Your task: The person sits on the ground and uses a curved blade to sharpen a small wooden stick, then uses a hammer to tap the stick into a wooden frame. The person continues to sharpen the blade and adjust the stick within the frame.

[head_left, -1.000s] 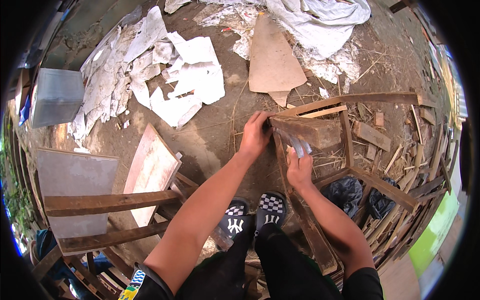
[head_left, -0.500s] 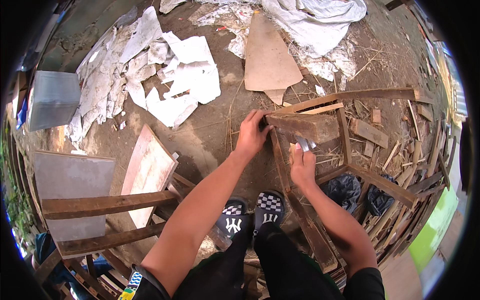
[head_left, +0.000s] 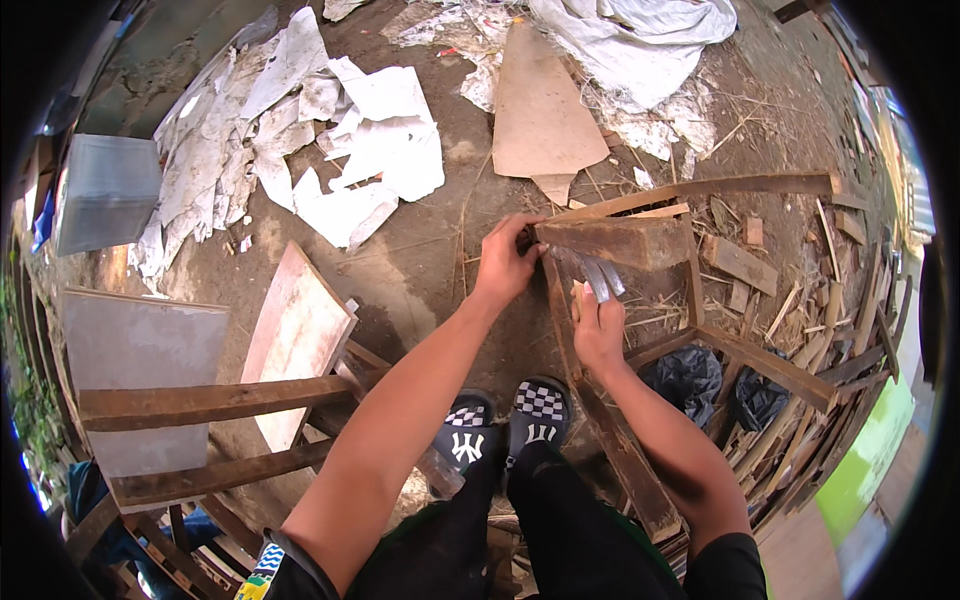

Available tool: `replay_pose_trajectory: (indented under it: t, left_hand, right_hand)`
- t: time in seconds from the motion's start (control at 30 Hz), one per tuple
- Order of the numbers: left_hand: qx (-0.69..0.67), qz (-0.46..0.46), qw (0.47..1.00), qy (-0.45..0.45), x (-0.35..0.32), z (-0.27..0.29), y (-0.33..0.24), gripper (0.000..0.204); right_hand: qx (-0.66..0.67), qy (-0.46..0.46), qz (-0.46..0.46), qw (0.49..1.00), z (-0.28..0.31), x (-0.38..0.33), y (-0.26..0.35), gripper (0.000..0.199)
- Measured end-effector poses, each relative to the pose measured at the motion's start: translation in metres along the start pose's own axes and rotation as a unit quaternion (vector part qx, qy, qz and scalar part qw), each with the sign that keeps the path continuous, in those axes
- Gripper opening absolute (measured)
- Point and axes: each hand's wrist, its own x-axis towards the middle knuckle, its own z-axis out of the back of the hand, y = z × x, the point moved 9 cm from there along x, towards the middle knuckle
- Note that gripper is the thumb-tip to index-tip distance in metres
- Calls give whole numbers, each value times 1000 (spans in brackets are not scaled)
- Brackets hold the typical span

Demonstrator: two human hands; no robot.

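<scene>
Two hands [head_left: 506, 262]; two checkered slippers [head_left: 541, 402]; one metal tool [head_left: 598, 279]; one tapered brown board [head_left: 545, 110]

Littered brown earthen floor [head_left: 440, 270]
Torn white paper-like sheets [head_left: 405, 150], a tapered tan flat board [head_left: 545, 110] and crumpled white sheeting [head_left: 645, 50] lie on it.

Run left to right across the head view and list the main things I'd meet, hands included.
Gray panel, pale wooden board, left hand, right hand, black plastic bags, green panel.
</scene>
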Motion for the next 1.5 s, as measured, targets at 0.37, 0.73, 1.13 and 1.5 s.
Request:
replay_pose_trajectory:
  t: [0.37,0.73,1.13,1.5]
  left_hand:
    - [-27,21,999,5,1,-1,2,47]
    - [8,4,1000,-7,1,1,3,46]
    - [-19,18,1000,-11,2,1,10,47]
    - [-12,32,999,-7,2,2,10,45]
  right_hand:
    - [-49,-18,40,998,-5,3,-5,24]
    - [-7,-37,30,999,3,-2,10,25]
    - [-105,-12,11,994,0,14,10,24]
    - [-27,-22,28,999,5,2,9,22]
